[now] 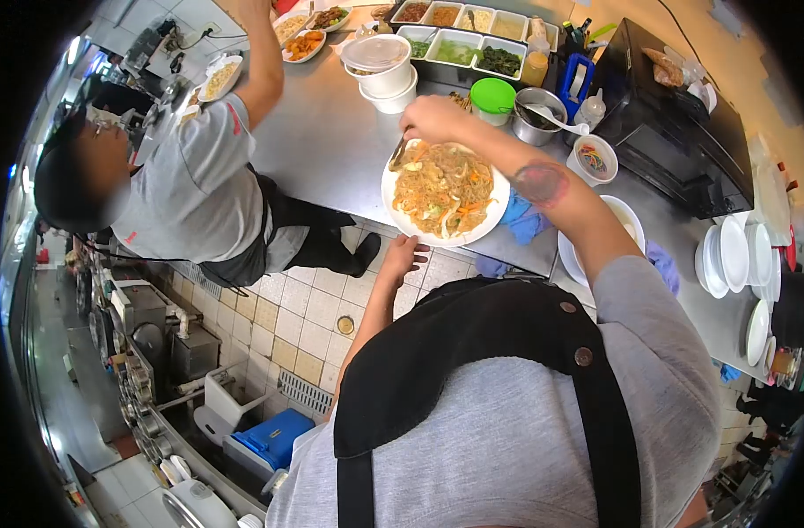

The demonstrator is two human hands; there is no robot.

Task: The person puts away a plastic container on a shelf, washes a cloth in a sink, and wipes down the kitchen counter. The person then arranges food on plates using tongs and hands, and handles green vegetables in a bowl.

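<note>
A white plate [500, 214] of noodles [443, 187] with carrot strips and greens lies at the edge of the steel counter. My right hand [430, 120] reaches over its far left rim, closed on a dark metal utensil [399, 153] whose lower end is at the noodles. My left hand [406, 256] is at the plate's near left rim, its fingers partly spread; whether it touches the rim is unclear. White lidded tubs [380, 69] stand stacked beyond the plate. A green-lidded container [491, 99] is near my right forearm.
A co-worker [190, 176] in a grey shirt stands at the left, one arm over the counter [314, 150]. Ingredient trays [455, 51] line the back. At the right are a metal pot [537, 114], a black microwave [683, 123] and stacked white bowls [734, 253]. Blue cloths [527, 220] lie beside the plate.
</note>
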